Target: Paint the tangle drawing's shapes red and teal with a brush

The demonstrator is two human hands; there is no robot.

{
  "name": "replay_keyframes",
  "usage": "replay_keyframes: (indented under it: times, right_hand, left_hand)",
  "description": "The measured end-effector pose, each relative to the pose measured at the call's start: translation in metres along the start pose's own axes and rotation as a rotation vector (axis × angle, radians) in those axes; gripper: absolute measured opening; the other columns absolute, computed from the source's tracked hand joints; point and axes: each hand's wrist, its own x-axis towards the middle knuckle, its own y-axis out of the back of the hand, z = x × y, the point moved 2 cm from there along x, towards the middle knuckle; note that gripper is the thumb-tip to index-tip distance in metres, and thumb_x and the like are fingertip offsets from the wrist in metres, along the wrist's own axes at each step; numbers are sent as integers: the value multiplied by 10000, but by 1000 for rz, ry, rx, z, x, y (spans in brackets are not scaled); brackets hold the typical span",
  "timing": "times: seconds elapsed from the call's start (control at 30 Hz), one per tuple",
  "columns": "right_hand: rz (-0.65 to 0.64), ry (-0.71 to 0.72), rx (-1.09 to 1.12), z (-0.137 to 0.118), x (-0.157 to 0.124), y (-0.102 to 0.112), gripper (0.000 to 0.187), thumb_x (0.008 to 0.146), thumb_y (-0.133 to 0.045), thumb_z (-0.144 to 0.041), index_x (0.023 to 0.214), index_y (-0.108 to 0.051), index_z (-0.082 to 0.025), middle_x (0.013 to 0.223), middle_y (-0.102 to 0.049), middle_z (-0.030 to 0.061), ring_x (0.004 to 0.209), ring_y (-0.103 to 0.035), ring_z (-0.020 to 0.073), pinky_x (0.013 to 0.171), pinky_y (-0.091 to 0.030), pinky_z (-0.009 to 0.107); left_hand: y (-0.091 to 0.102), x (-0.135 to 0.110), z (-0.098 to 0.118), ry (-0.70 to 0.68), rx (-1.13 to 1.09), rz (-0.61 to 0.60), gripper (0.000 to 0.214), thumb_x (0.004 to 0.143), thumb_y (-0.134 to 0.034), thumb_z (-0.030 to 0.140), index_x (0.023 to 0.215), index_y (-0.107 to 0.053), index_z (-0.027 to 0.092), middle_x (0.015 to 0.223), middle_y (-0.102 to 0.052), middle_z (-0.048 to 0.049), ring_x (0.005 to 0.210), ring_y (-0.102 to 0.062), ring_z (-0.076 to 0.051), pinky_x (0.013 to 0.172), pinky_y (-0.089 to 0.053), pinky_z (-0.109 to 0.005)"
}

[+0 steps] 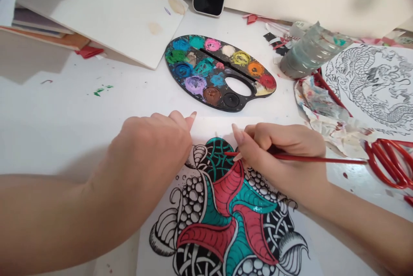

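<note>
Head cam view: right hand (pixel 284 151) pinches a thin red paintbrush (pixel 309 158) between thumb and fingers, its tip on a white sheet inked with black, red and teal patterns (pixel 222 224), near centre. Left hand (pixel 151 147), fingers pressed together, rests at the sheet's left edge, with a black oval paint palette (pixel 206 43) farther off.

Our left hand (pixel 151 147) can pass over the table (pixel 64 121) left of the paint palette (pixel 219 69); the cloudy jar (pixel 312 50), crumpled paper towel (pixel 325 112) and red-handled scissors (pixel 390 164) block our right hand (pixel 284 151).
</note>
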Motion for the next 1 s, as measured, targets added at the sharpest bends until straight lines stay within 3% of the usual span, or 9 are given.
replay_keyframes:
  times: [0.2, 0.43, 0.63, 0.8, 1.0]
  right_hand:
    - [8, -16, -69, -1, 0, 1, 575, 1021, -640, 1, 703, -220, -228, 604, -301, -73, 553, -249, 87, 511, -240, 271]
    - [17, 29, 17, 3, 0, -1, 546, 1046, -664, -46, 698, -275, -209, 599, -343, -76, 553, -283, 68, 505, -234, 242]
    - [3, 77, -43, 2, -1, -1, 499, 944, -634, 57, 716, -268, -193, 645, -306, -79, 581, -256, 55, 540, -241, 214]
    - [6, 103, -49, 3, 0, -1, 479, 945, -626, 50, 705, -283, -181, 630, -315, -84, 568, -265, 49, 548, -259, 207]
    - [-6, 132, -54, 1, 1, 0, 488, 886, -621, 91, 716, -262, -192, 647, -314, -81, 571, -270, 54, 543, -273, 220]
  left_hand:
    - [0, -1, -2, -22, 73, -12, 511, 1186, -267, 345, 752, -505, 214, 509, -255, 66, 434, -59, -83, 419, -52, -233]
    - [3, 0, 0, -54, 103, -63, 471, 1172, -234, 261, 835, -556, 193, 563, -298, 57, 449, -73, -100, 425, -58, -248]
    - [2, 0, -1, -36, 87, -86, 492, 1178, -240, 301, 830, -568, 185, 562, -292, 58, 454, -79, -103, 426, -78, -252]
    - [-1, -2, 0, -43, 51, -112, 450, 1169, -244, 246, 912, -603, 166, 615, -362, 39, 479, -93, -113, 439, -108, -263]
    - [1, 0, -1, -18, 26, -68, 470, 1181, -275, 281, 834, -575, 179, 587, -353, 37, 473, -87, -104, 444, -91, -261]
